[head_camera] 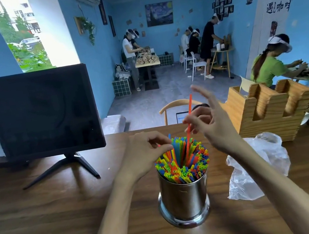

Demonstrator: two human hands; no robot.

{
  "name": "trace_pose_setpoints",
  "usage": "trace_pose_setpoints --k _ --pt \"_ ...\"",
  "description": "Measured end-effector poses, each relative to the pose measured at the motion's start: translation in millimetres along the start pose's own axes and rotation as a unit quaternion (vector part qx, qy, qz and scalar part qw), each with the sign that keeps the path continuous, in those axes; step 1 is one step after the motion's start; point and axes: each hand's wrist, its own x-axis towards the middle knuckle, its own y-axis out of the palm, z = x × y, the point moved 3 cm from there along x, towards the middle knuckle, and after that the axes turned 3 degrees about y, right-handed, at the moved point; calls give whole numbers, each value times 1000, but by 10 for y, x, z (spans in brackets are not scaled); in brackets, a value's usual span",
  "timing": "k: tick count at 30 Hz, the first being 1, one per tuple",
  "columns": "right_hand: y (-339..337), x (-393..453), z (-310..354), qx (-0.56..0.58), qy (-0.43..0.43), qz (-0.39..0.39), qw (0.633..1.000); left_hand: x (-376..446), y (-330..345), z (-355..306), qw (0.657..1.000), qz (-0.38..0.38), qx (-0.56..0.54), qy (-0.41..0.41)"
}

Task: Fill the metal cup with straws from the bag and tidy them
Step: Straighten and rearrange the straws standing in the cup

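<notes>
Low in the centre of the frame, the metal cup (184,196) stands crammed with straws (182,161) — light, slick, bendy — so the right hand (211,125) pinches one orange straw (189,119) mid-length while the left hand (147,151) pinches tips, the bag (261,166) lying right.
</notes>
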Motion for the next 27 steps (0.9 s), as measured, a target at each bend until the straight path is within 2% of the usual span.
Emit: trace_pose_setpoints --k 4,6,8,11,13,17,19,27 --pt "125 -150 -135 -166 -45 37 984 -12 1 42 1000 8 -3 2" --pt "139 -195 -215 -191 -20 68 979 2 5 45 1000 11 10 2" --pt "115 -210 -245 -171 28 73 982 24 21 42 1000 -6 12 4" --pt "-19 -162 -227 -79 68 -13 994 56 63 12 999 -31 -12 12" --pt "-140 -141 -253 -75 109 -48 990 75 96 0 999 -30 -17 18" --pt "-216 -229 -389 -104 235 44 965 92 131 27 999 -33 -3 20" --pt "-214 -267 -435 -109 262 70 956 94 144 41 999 -32 -6 21" --pt "-217 -216 -415 -100 251 55 961 117 153 4 999 -32 -15 30"
